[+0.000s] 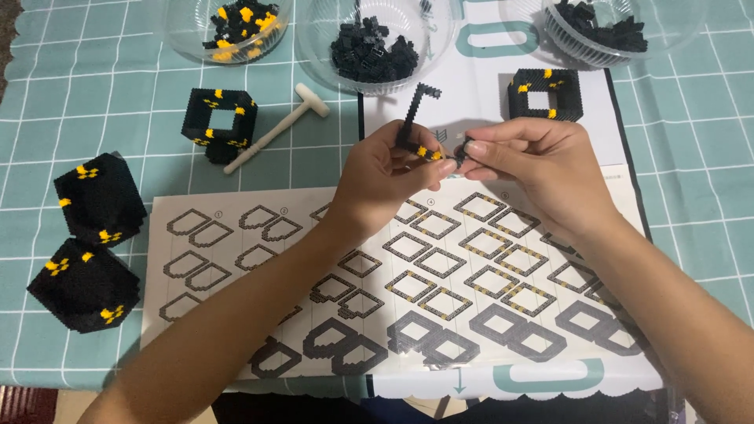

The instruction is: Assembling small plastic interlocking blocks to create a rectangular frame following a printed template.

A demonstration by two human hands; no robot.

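Observation:
My left hand (385, 177) grips a thin black strip of small building blocks (415, 110) with yellow pieces near its lower end; the strip rises from my fingers and bends at its top. My right hand (534, 169) pinches a tiny black block (465, 146) against the strip's lower end. Both hands hover above a printed instruction sheet (236, 235) showing rows of block-layer diagrams.
Three clear bowls hold loose blocks: black and yellow (239, 23), black (373, 49), black (597, 27). Hollow black block frames (220, 122) (546, 94), a white plastic hammer (275, 129) and two solid black block pieces (100, 196) (85, 284) lie on the teal checked cloth (94, 102).

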